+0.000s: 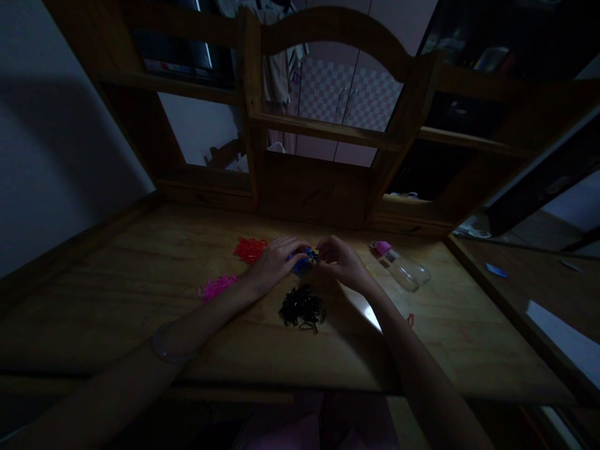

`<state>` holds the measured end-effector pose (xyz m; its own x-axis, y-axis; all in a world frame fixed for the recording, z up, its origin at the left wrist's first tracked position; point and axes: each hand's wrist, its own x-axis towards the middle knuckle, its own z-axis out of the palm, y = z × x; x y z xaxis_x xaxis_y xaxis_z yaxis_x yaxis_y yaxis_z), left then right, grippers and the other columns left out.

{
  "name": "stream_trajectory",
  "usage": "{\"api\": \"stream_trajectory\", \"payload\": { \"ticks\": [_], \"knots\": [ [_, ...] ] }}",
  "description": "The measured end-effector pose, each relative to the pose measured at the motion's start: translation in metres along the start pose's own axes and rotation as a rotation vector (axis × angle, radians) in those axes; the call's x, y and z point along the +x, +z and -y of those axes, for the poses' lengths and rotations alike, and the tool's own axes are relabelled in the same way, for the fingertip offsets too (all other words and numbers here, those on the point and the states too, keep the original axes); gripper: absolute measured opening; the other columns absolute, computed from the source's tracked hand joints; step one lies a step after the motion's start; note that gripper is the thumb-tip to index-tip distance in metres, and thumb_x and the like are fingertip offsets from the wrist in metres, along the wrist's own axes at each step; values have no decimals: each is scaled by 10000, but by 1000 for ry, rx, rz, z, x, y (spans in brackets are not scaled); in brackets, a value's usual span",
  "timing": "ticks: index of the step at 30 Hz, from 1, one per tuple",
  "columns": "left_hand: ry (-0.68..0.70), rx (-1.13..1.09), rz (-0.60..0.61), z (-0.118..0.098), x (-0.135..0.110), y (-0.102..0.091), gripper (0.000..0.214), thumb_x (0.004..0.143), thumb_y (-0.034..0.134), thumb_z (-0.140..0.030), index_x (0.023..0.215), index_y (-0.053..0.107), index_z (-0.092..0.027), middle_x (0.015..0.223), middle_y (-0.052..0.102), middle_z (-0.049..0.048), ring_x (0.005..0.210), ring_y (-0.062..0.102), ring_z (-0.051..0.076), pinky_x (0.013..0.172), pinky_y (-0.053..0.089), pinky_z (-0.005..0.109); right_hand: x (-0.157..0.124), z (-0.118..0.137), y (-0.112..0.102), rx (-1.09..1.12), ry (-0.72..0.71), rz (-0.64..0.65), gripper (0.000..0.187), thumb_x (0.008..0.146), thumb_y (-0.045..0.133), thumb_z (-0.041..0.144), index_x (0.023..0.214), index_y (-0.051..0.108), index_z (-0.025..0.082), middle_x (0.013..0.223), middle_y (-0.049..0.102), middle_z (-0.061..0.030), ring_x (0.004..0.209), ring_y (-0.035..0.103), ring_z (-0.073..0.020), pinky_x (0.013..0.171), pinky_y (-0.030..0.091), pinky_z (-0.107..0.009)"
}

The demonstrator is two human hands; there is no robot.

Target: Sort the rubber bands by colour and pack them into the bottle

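Note:
My left hand [284,256] curves over the wooden desk, its fingertips closed on something small and blue, which looks like rubber bands. Facing it, my right hand [340,261] pinches the end of a small dark band [314,255] that bridges the gap between the hands. Directly below the fingers is a pile of blue rubber bands [301,267], partly covered by my left hand. Nearer to me lies a loose heap of black rubber bands [302,306]. Red bands [250,249] and pink bands [219,287] are heaped left of my left hand. Dim light hides fine detail.
A clear bottle [407,272] with a pink cap [381,247] lies right of my right hand. One small reddish band [410,320] is beside my right forearm. Wooden shelving [323,187] rises behind the desk [154,269]. White paper [562,334] lies on the right-hand surface.

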<state>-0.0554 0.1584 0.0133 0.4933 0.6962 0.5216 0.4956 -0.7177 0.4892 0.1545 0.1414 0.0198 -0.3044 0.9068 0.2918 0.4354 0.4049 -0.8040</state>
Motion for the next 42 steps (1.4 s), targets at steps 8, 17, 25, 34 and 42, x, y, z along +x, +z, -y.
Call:
{"api": "stream_trajectory", "payload": {
  "ticks": [8,17,25,34,42],
  "knots": [
    [-11,-42,44,7,-2,4,247,922,560,-267,1156,629,-228,1086,676,38,1025,615,196,931,468,338,7,-9,14,150,27,-28,240,747,674,242,957,582,171,879,656,-35,775,632,-145,716,521,-279],
    [-56,-58,43,4,-1,1,150,907,579,-267,1009,673,-210,1004,690,28,978,636,188,888,472,312,8,-11,23,260,4,-44,218,763,678,238,934,554,183,870,641,-14,768,635,-137,726,525,-279],
    [-88,-68,-11,9,-3,3,122,901,581,-257,956,676,-205,972,701,28,918,648,179,831,481,298,6,-11,21,176,40,-76,204,773,669,230,947,567,195,890,655,-20,790,647,-147,709,526,-274],
    [-156,-69,-20,9,-1,2,145,897,564,-294,928,680,-212,938,712,24,886,652,186,816,489,306,4,-12,15,-3,91,-61,169,816,642,249,969,635,180,859,678,-32,723,629,-141,646,487,-250],
    [-207,-77,-56,7,-1,3,135,878,602,-331,886,667,-212,866,703,8,822,654,176,783,483,291,-6,-2,5,-285,-49,225,119,771,687,209,885,663,185,843,626,-14,689,559,-124,624,406,-233]
  ]
}}
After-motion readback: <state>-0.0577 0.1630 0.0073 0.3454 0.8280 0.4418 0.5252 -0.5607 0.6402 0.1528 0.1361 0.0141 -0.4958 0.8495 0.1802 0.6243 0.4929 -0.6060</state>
